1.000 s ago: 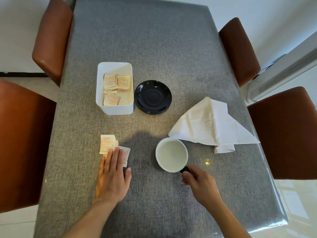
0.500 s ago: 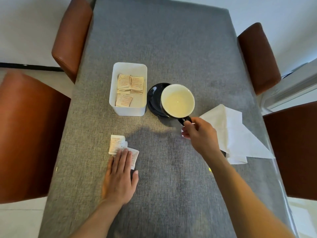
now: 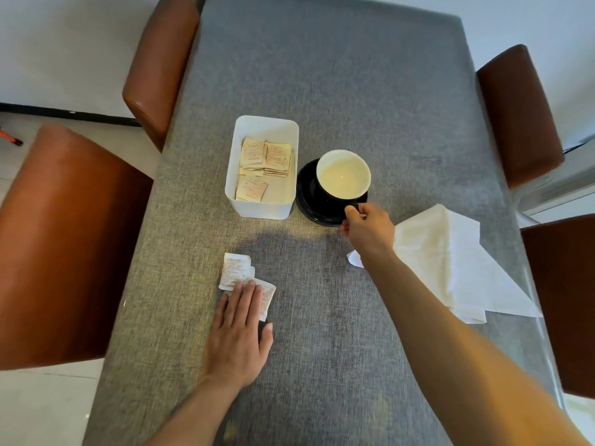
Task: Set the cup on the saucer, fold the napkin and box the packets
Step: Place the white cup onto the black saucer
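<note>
The grey tabletop (image 3: 338, 91) carries everything, with four brown chairs (image 3: 64, 246) around it. One white napkin (image 3: 450, 262) lies unfolded at the right. One white box (image 3: 262, 214) holds several packets (image 3: 267, 159); two or three loose packets (image 3: 233, 273) wait near the left, under the flat, open left hand (image 3: 238, 339). The cup (image 3: 343, 173) sits over the one black saucer (image 3: 309, 201), the right hand (image 3: 367, 225) pinching its handle. Folding and boxing remain.

packet print (image 3: 251, 152) too small to read, chairs (image 3: 61, 246) cropped by edges
</note>
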